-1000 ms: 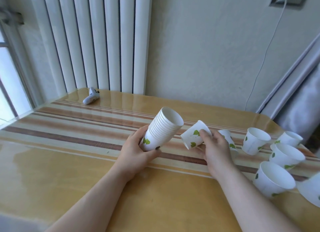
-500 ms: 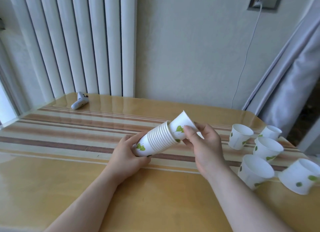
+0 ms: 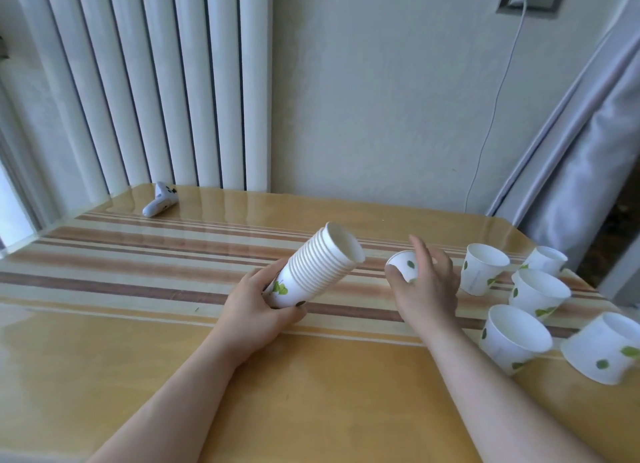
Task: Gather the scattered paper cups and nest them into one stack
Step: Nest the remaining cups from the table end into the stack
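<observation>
My left hand (image 3: 256, 310) grips the base of a stack of white paper cups with green leaf prints (image 3: 318, 265), tilted with its open mouth pointing up and to the right. A short way to the right of that mouth, my right hand (image 3: 426, 286) wraps around a single paper cup (image 3: 403, 267), tipped with its base toward the stack. Several loose cups remain at the right of the table: one upright (image 3: 485, 268), one behind it (image 3: 545, 260), two closer (image 3: 538, 293) (image 3: 516, 338), and one on its side (image 3: 602, 352).
The striped wooden table (image 3: 138, 324) carries a white handheld controller (image 3: 161, 204) at the far left. A radiator (image 3: 156, 82) and a wall stand behind it. A grey curtain (image 3: 588, 151) hangs at the right, and a cable (image 3: 491, 109) runs down the wall.
The cup my right hand held has gone into the stack's mouth. The right hand has moved away to the right and closed on another cup. The stack's mouth has lifted.
</observation>
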